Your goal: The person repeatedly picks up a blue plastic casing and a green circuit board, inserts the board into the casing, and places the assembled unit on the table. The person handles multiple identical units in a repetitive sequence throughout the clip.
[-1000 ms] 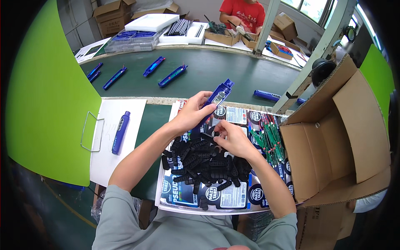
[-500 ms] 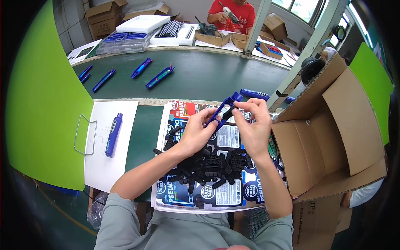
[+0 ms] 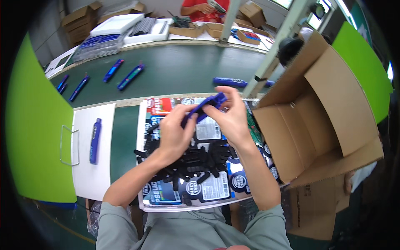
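Note:
Between my two hands, above the pile, is a long blue plastic casing, slanting up to the right. My left hand grips its lower end between thumb and fingers. My right hand is closed round the upper end, its thumb pressed on the casing. My fingers hide part of the inside, and I cannot make out whether a black piece sits there. Below lies a heap of small ribbed black pieces on a printed sheet. To the left, a blue pen-shaped device rests on white paper.
An open cardboard box stands at the right, beside a metal post. Several blue casings lie on the green belt. A green panel rises at left. Across the belt works a person in red.
My view has shifted, so the surroundings sit further left. The casing has tilted in my hands, and my right thumb has come down onto it with the fingers behind.

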`<state>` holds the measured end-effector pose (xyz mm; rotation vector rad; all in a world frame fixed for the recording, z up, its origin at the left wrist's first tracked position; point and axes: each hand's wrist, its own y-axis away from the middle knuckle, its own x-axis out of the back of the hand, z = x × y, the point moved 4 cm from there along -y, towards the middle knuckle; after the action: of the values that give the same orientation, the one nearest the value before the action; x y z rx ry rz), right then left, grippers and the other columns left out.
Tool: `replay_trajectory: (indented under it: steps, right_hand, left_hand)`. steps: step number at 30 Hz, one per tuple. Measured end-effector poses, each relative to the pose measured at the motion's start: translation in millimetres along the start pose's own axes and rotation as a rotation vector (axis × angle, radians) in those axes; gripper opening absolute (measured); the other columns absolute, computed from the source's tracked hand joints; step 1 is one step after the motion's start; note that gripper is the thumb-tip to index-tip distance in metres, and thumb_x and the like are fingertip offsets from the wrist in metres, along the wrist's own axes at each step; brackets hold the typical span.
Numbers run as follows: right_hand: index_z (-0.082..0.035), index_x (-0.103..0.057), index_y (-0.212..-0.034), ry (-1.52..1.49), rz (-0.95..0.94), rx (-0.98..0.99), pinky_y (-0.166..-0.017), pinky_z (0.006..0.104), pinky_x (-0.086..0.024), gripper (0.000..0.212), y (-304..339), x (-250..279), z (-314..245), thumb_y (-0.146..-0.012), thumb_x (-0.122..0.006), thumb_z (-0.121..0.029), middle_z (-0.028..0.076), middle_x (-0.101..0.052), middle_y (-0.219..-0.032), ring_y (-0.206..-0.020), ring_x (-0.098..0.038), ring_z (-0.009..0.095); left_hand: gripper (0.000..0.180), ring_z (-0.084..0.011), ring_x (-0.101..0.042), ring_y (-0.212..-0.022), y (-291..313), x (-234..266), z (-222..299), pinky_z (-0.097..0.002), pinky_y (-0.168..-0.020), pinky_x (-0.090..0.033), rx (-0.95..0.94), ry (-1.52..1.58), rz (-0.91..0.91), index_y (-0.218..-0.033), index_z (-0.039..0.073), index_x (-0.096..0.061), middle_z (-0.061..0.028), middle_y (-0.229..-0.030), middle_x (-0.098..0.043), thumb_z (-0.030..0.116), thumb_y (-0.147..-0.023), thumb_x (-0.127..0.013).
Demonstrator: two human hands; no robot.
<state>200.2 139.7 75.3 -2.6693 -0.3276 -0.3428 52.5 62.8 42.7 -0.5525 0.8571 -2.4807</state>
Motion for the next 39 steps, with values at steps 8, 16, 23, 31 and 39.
replay_trajectory:
  steps: [8, 16, 23, 31, 39]
  right_hand:
    - [0.001, -0.073, -0.105, 0.392, -0.028, 0.016, -0.079, 0.0359, -0.056, 0.024, -23, 88, 25, -0.089, -0.073, -0.017, 0.016, -0.075, -0.097, -0.085, -0.073, 0.025]
    - [-0.001, -0.074, -0.112, 0.966, -0.188, -0.272, -0.087, 0.0465, -0.055, 0.031, -19, 117, 97, -0.088, -0.074, -0.019, 0.025, -0.073, -0.099, -0.098, -0.071, 0.042]
    - [-0.002, -0.073, -0.113, 0.905, -0.259, -0.309, -0.087, 0.0487, -0.054, 0.030, -20, 118, 94, -0.088, -0.072, -0.019, 0.023, -0.074, -0.100, -0.098, -0.071, 0.040]
    - [-0.005, -0.074, -0.116, 1.038, -0.258, -0.215, -0.091, 0.0498, -0.053, 0.031, -10, 114, 93, -0.092, -0.065, -0.020, 0.023, -0.073, -0.101, -0.101, -0.069, 0.041]
    - [-0.002, -0.072, -0.118, 0.947, -0.342, -0.247, -0.093, 0.0491, -0.052, 0.031, -12, 117, 83, -0.090, -0.065, -0.012, 0.026, -0.072, -0.105, -0.104, -0.068, 0.042]
  left_hand:
    - [0.030, -0.0053, -0.058, -0.076, 0, 4, -33, -0.0210, -0.062, -0.047, 0.338, 0.245, -0.115, -0.127, -0.003, -0.064, -0.0016, -0.093, -0.067, 0.007, -0.099, -0.062]
    - [0.032, -0.0025, -0.056, -0.072, 2, 9, -39, -0.0196, -0.058, -0.043, 0.413, 0.264, -0.178, -0.130, -0.001, -0.064, 0.0014, -0.089, -0.067, 0.011, -0.100, -0.061]
    - [0.030, -0.0077, -0.060, -0.078, 5, 7, -41, -0.0255, -0.068, -0.049, 0.417, 0.279, -0.183, -0.125, -0.004, -0.067, -0.0051, -0.090, -0.071, 0.008, -0.097, -0.063]
    - [0.030, -0.0065, -0.060, -0.073, 6, 7, -37, -0.0238, -0.059, -0.048, 0.437, 0.311, -0.198, -0.125, -0.004, -0.066, -0.0037, -0.087, -0.069, 0.008, -0.098, -0.062]
    - [0.030, -0.0030, -0.058, -0.073, 9, 10, -38, -0.0206, -0.058, -0.046, 0.468, 0.316, -0.234, -0.128, -0.002, -0.063, 0.0001, -0.090, -0.068, 0.009, -0.101, -0.060]
